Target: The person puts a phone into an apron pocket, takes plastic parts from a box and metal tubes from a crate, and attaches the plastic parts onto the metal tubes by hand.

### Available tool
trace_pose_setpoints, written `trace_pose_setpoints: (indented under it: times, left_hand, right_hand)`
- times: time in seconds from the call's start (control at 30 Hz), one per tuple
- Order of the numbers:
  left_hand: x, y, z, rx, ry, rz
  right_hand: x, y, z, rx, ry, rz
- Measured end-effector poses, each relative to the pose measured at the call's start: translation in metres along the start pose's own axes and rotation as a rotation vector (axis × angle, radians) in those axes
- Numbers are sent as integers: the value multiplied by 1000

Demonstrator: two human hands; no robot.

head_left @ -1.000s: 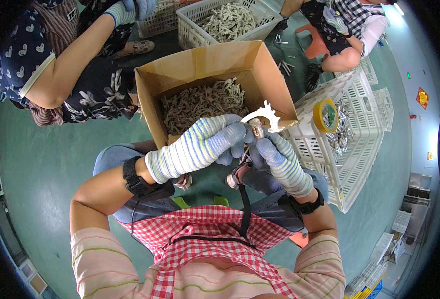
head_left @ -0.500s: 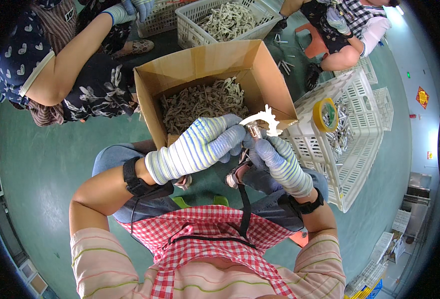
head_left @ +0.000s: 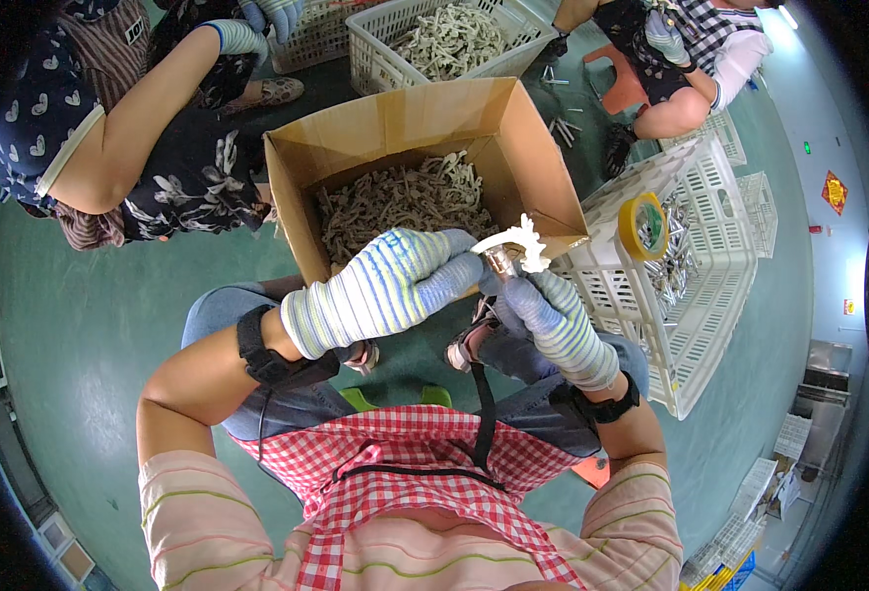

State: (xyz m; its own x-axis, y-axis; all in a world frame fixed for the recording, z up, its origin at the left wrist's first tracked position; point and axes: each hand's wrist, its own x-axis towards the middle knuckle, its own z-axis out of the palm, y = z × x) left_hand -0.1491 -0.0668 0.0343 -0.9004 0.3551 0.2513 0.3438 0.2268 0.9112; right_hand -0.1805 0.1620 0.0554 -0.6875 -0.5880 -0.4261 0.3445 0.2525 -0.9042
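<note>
My left hand (head_left: 380,294), in a striped knit glove with bluish fingers, is closed on the end of a curved cream-white piece (head_left: 529,246) with a jagged, branched end. In a matching glove, my right hand (head_left: 556,325) pinches a small shiny brownish tube-like piece (head_left: 500,262) right under the white curve. The two pieces touch or overlap; whether they are joined I cannot tell. Both hands hover over the near edge of a cardboard box (head_left: 395,120), inside which lies a heap of greyish-white branched pieces (head_left: 400,209). Some fingertips are hidden behind the gloves.
On the right a white plastic crate (head_left: 696,360) holds metal rods (head_left: 673,266), and a yellow tape roll (head_left: 641,229) rests at its rim. Beyond the box stands another crate (head_left: 385,61) of pale pieces. Co-workers sit at upper left and upper right. Loose rods (head_left: 565,128) lie on the floor.
The white piece has tilted slightly, its jagged end turning and dropping a little. My left fingers have shifted a bit on it. The right hand has barely moved.
</note>
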Motion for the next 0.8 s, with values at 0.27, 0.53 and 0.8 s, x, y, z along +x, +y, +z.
trace_pose_setpoints:
  times: [0.27, 0.53, 0.8]
  left_hand:
    - [-3, -4, 6, 65, 46, 18]
    - [-3, 0, 3, 145, -37, -61]
    - [-1, -2, 4, 178, -45, -72]
  right_hand:
    - [-1, 0, -1, 50, -5, 55]
    - [0, -5, 3, 118, -2, 96]
    - [3, -8, 10, 100, 88, 22]
